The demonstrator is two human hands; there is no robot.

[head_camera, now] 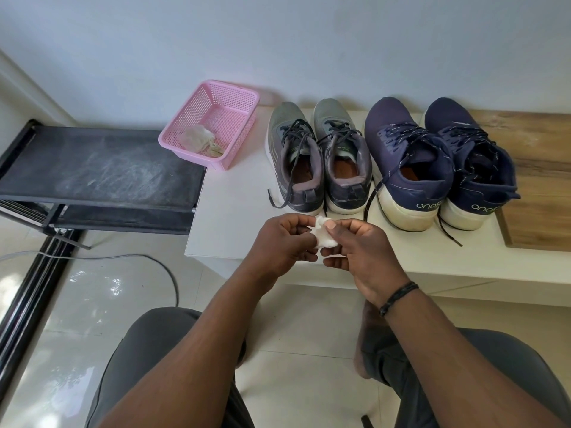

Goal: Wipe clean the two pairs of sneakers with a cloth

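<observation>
- Both hands meet in front of the bench [234, 230], at its near edge, with a small white cloth [323, 237] bunched between them.
- The left hand [282, 242] pinches the cloth from its side with curled fingers; the right hand [355, 247] pinches the other side, thumb laid on top. Neither hand holds anything else.
- The grey pair [318, 156] stands on the bench just beyond the hands, heels toward the person and toes toward the wall, so each shoe's long axis runs straight away from the fingers.
- The navy pair [438, 162] stands beside it, to the right, lined up the same way, its heels nearest the right hand.
- Judging by position, the grey heels are the closest surface: a short reach forward from either hand, with the left hand slightly nearer the left grey shoe.
- No shoe is lifted or touched, so wiping looks not yet begun; the cloth seems to be being readied.
- Writing: each navy heel carries pale lettering that reads roughly "one8"; the last character is unclear. No legible mark on the grey pair.
- A pink basket [230, 97] with a crumpled, dingy rag [199, 140] inside sits on the bench's far left corner, well apart from the hands.
</observation>
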